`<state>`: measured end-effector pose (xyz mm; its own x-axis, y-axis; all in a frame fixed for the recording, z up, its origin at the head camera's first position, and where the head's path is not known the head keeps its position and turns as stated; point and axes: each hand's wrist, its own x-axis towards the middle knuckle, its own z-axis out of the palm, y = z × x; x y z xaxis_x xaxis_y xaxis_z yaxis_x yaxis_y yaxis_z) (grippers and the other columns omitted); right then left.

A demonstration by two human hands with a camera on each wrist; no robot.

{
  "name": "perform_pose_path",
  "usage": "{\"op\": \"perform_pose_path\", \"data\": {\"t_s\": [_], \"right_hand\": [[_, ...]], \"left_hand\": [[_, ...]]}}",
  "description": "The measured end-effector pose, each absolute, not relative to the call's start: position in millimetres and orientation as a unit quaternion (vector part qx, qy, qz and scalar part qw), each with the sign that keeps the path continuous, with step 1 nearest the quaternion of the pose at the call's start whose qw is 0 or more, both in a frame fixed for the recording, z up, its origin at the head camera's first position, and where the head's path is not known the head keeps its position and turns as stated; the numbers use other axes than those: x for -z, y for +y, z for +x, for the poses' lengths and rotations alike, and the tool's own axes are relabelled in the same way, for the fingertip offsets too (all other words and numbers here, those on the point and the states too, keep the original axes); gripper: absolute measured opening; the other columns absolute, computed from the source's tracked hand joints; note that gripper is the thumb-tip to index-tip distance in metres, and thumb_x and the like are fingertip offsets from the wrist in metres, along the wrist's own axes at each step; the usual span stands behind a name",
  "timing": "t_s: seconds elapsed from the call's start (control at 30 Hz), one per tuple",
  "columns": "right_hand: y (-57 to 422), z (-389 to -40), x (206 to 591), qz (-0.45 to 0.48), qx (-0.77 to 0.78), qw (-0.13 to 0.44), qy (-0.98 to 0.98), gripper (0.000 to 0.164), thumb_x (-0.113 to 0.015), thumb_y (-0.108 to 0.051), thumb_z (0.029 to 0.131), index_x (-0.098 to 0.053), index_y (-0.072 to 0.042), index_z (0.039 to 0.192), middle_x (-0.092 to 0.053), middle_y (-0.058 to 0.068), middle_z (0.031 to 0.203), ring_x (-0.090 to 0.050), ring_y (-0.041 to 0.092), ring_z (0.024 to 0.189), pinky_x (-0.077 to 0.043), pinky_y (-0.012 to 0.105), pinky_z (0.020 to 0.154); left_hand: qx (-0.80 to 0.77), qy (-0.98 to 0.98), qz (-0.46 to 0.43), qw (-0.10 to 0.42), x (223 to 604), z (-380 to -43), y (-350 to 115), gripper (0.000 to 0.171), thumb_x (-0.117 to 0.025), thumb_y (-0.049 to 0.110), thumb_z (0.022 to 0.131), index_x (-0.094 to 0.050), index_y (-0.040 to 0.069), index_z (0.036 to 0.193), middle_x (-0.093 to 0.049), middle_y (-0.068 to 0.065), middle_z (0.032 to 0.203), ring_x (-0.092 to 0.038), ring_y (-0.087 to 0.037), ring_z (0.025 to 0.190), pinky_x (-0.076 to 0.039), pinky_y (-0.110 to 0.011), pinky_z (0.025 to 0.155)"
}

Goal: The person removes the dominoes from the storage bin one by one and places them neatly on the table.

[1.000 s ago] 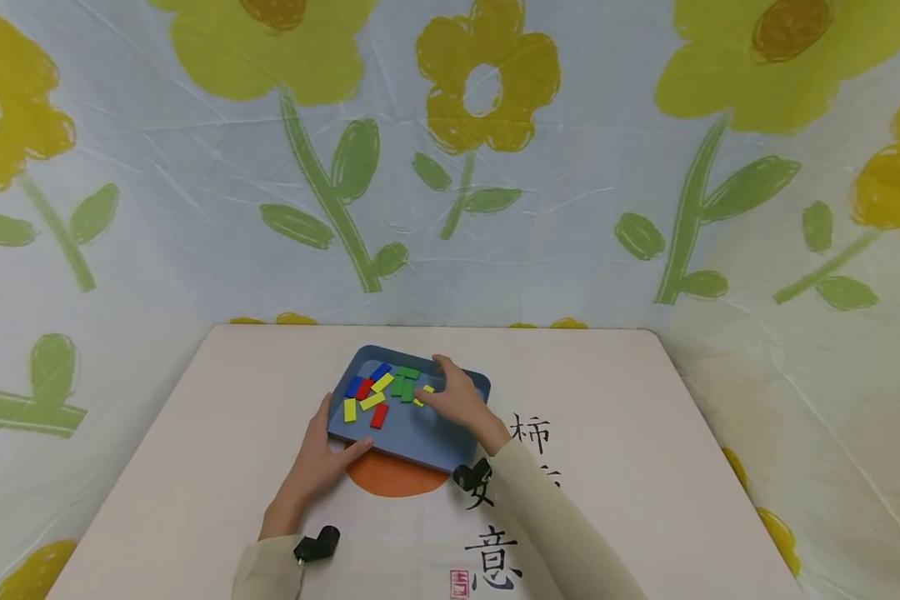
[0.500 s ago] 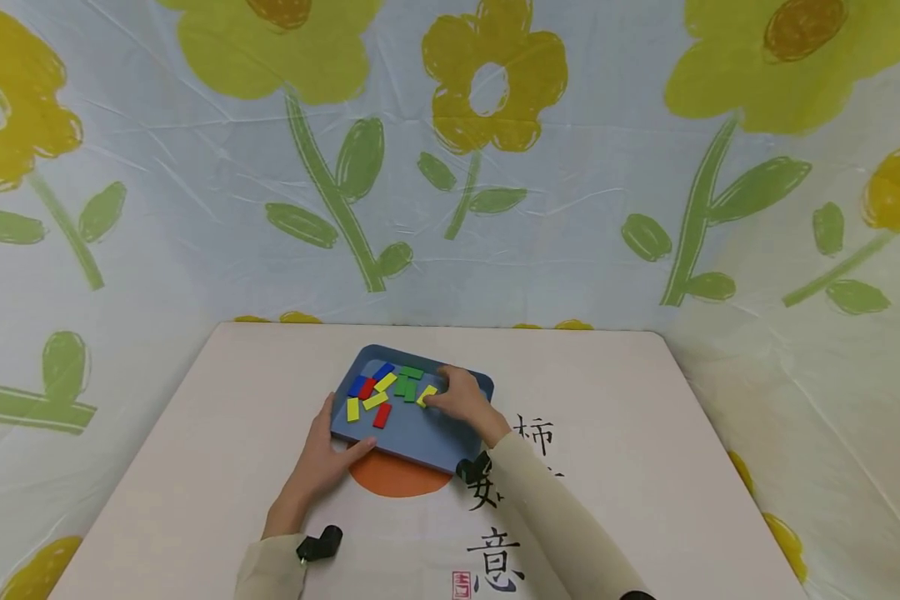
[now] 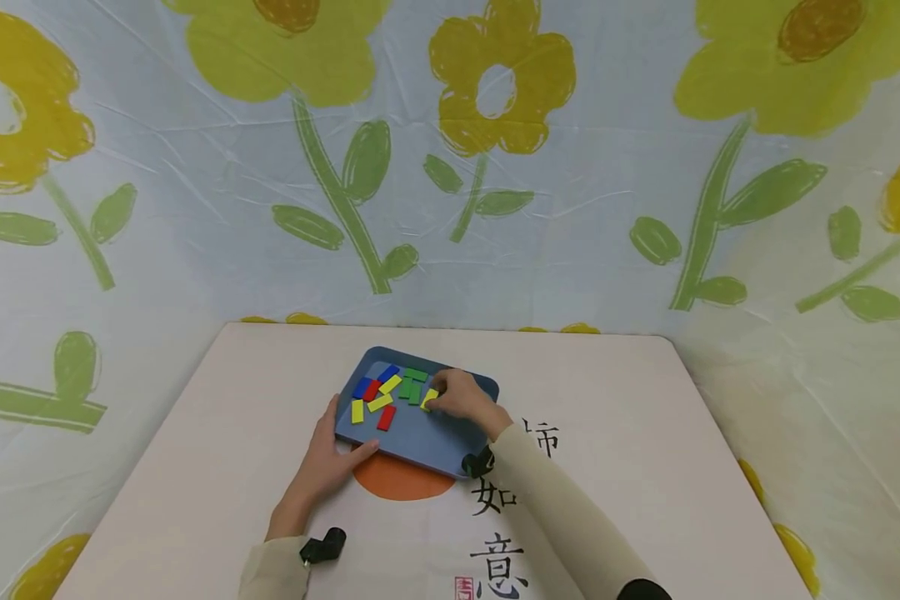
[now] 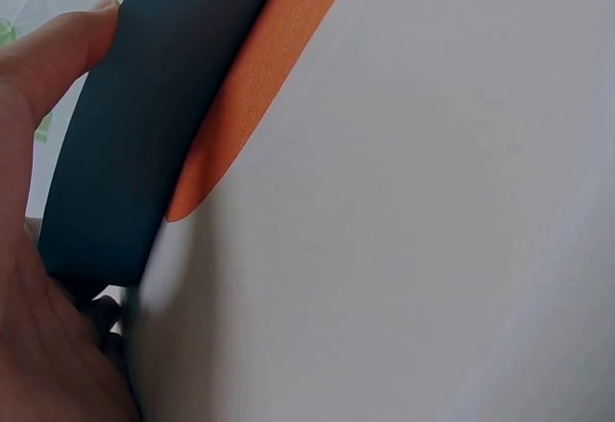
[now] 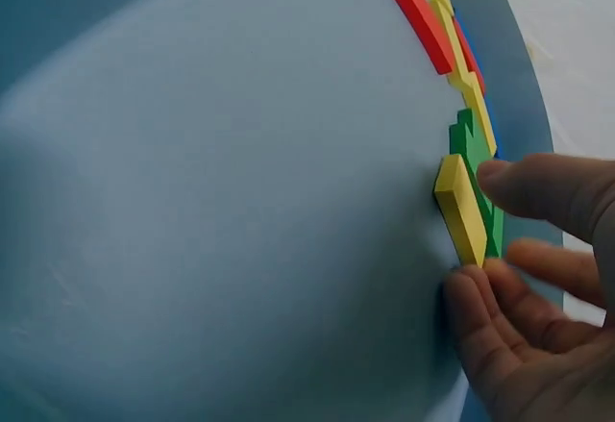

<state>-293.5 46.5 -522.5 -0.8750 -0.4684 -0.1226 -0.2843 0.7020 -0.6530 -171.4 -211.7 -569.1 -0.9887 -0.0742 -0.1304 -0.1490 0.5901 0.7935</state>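
Note:
My left hand (image 3: 321, 460) holds the near left corner of a blue-grey tray (image 3: 412, 454), thumb (image 4: 82, 42) on the rim and fingers along the left side. Inside, at the far end, lie yellow, green, blue and red flat rectangular blocks. My right hand (image 3: 467, 398) hovers over the right half of the tray. In the right wrist view its fingertips (image 5: 469, 287) meet one end of a yellow block (image 5: 459, 201); its thumb (image 5: 538, 186) is beside the other end with a small gap. Green blocks (image 5: 480, 167) lie directly behind that yellow one.
A pale table covering (image 3: 607, 467) bears an orange shape (image 3: 401, 482) and black written characters (image 3: 498, 562). Behind the table hangs a cloth (image 3: 570, 275) printed with yellow flowers.
My right hand has drawn back slightly to the right, and its spread between thumb and fingers has narrowed, uncovering more of the yellow block. The left hand stays on the tray.

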Motion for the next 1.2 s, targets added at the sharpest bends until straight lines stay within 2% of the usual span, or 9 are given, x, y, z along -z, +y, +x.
{"op": "perform_pose_path", "data": {"t_s": [0.3,0.53,0.87,1.2], "right_hand": [[43.1,-297.4,523.2,-0.269,0.340,0.145,0.889,0.048,-0.081,-0.013,0.091,-0.066,0.000,0.135,-0.072,0.015,0.118,-0.063,0.019,0.096,-0.057,0.038,0.087],[47.0,-300.3,528.2,-0.269,0.322,0.155,0.895,0.054,-0.083,-0.019,0.090,-0.065,-0.005,0.140,-0.069,0.012,0.128,-0.058,0.015,0.091,-0.052,0.030,0.080],[48.2,-301.6,532.5,-0.264,0.318,0.163,0.896,0.054,-0.084,-0.019,0.089,-0.066,-0.005,0.138,-0.067,0.012,0.123,-0.057,0.016,0.092,-0.051,0.031,0.080],[46.4,-301.1,532.1,-0.265,0.299,0.171,0.900,0.046,-0.084,-0.018,0.089,-0.072,-0.005,0.131,-0.068,0.011,0.120,-0.058,0.017,0.095,-0.053,0.032,0.084]], "left_hand": [[-0.446,0.892,-0.067,0.043,568.3,-172.3,-210.3,0.121,-0.076,0.059,0.088,0.002,0.015,0.170,-0.009,-0.019,0.176,-0.013,-0.043,0.162,-0.020,-0.063,0.125],[-0.445,0.892,-0.067,0.035,570.1,-172.1,-209.9,0.122,-0.078,0.057,0.087,-0.001,0.013,0.170,-0.011,-0.020,0.175,-0.014,-0.044,0.161,-0.021,-0.066,0.124],[-0.448,0.891,-0.070,0.040,571.5,-171.7,-209.3,0.121,-0.077,0.058,0.087,0.000,0.015,0.170,-0.010,-0.019,0.175,-0.013,-0.043,0.161,-0.020,-0.065,0.125],[-0.448,0.890,-0.067,0.042,571.3,-172.7,-210.7,0.122,-0.077,0.058,0.087,0.002,0.014,0.170,-0.010,-0.019,0.175,-0.013,-0.042,0.162,-0.021,-0.064,0.125]]}}
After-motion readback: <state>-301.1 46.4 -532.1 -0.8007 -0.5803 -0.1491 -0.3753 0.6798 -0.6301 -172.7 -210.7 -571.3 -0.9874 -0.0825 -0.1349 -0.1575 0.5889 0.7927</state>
